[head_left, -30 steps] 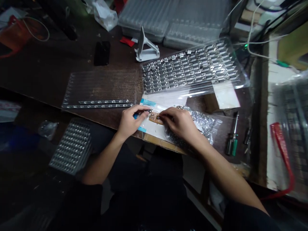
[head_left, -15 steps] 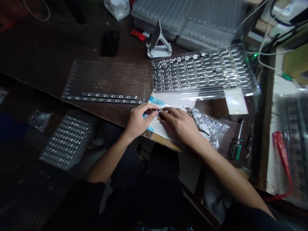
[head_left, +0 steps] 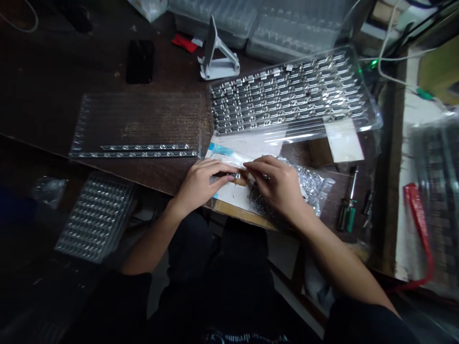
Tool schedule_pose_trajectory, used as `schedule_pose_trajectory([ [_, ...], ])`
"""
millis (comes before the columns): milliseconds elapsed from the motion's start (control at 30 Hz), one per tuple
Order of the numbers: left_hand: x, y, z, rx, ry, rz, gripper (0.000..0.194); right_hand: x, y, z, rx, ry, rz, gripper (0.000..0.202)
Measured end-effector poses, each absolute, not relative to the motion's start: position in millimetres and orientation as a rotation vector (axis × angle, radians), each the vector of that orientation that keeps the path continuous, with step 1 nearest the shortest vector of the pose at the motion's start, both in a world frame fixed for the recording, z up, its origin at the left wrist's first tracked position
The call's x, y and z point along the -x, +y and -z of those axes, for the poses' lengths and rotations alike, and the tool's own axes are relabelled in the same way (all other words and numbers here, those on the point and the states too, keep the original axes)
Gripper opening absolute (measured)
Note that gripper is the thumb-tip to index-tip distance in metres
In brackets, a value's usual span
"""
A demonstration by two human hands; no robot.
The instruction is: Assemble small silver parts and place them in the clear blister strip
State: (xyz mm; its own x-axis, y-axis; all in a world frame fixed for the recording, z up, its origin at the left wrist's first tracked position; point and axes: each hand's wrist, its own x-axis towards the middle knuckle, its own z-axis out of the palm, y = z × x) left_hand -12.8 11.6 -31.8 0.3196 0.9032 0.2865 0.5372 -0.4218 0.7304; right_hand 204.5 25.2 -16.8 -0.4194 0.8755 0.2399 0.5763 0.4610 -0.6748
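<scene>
My left hand (head_left: 201,181) pinches a small metal connector (head_left: 234,175) between thumb and fingertips, over white paper with blue patches (head_left: 224,152) at the table's front edge. Just to its right, my right hand (head_left: 278,179) has its fingers drawn together; a tiny shiny bit shows by them, too small to name. Beneath and beside that hand lies a clear plastic bag (head_left: 317,184) of small metal parts, with dark loose pieces spilling toward the front edge.
A clear tray full of connectors (head_left: 287,98) stands behind my hands. Another clear tray (head_left: 136,112), left, carries two rows. Screwdrivers (head_left: 347,210) lie right, near a red strap (head_left: 418,224). A phone stand (head_left: 218,67) and black phone (head_left: 140,61) sit behind. Stacked filled trays (head_left: 95,215) are lower left.
My hands have moved apart. The connector stays in my left hand, while my right hand has drawn back to the right, its fingers curled over the loose parts. The view has shifted slightly.
</scene>
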Motion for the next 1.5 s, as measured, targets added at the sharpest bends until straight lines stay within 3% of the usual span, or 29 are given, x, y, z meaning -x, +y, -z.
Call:
schedule_pose_trajectory([
  [467, 7, 6, 34, -2.195, 1.324, -0.89, 0.01, -200, 27, 23, 1.307, -2.239, -0.774, 0.023],
  [667, 12, 2, 34, -1.958, 1.583, -1.139, 0.011, -198, 25, 20, 1.127, -2.378, -0.749, 0.025],
  [800, 14, 0, 38, -2.143, 1.611, -0.911, 0.012, -193, 21, 16, 1.089, -2.602, -0.513, 0.026],
  [900, 14, 0, 41, -2.216, 1.599, -0.837, 0.015, -193, 21, 14, 1.067, -2.635, -0.521, 0.028],
  [1167, -7, 8, 28, -2.098, 1.431, -1.074, 0.008, -231, 31, 4, 1.467, -2.58, -0.331, 0.02],
  [1267, -18, 10, 27, -2.123, 1.343, -1.059, 0.006, -238, 31, 5, 1.493, -2.649, -0.335, 0.011],
  [1500, -20, 10, 35, -2.121, 1.397, -0.958, 0.006, -238, 30, 4, 1.466, -2.601, -0.429, 0.015],
])
